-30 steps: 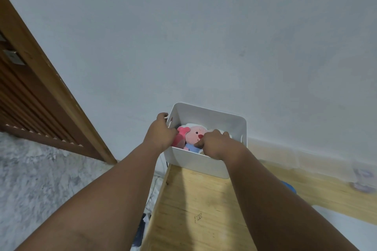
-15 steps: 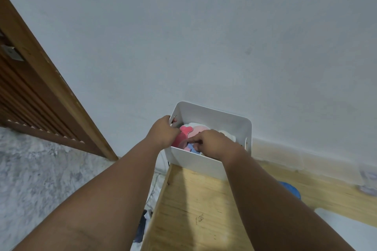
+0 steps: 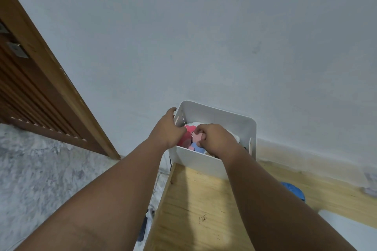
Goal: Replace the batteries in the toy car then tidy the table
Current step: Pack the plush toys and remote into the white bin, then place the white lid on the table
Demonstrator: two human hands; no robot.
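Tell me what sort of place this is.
Probably a room in a home: a white plastic storage bin of pink and blue soft toys sits on a pale wooden table against a plain painted wall, near a brown slatted wooden door.

The white bin [image 3: 196,159] looks like smooth, matt plastic, and the tabletop [image 3: 193,199] is pale, grained wood. The wall [image 3: 204,36] is matt paint, the slatted door [image 3: 28,96] dark wood, the floor [image 3: 40,169] mottled grey stone.

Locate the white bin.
The white bin sits mid-view at the far end of the wooden table, against the wall; left hand grips its rim, right hand pinches a pink toy inside.
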